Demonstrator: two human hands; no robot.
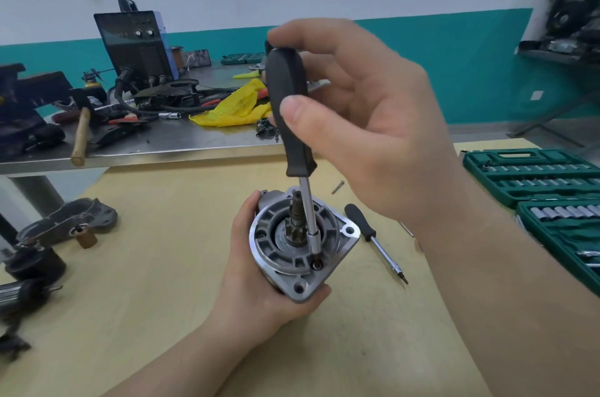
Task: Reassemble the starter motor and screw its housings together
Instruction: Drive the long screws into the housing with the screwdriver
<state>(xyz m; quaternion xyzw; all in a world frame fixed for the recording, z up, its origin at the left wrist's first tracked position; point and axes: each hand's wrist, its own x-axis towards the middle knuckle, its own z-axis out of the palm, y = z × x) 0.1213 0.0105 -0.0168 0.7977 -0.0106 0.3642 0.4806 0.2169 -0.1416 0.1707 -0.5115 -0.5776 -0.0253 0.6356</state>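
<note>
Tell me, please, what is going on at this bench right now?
A person is screwing a starter motor together. The left hand grips the motor upright on the wooden table, flange facing up. The right hand holds a black-handled screwdriver, its tip set in a screw hole on the flange. A second screwdriver and a loose screw lie beside the motor, with open socket sets to the right.

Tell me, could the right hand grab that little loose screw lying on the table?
Probably not yet: the right hand holds the screwdriver. The loose screw lies uncovered on the wooden table.
</note>
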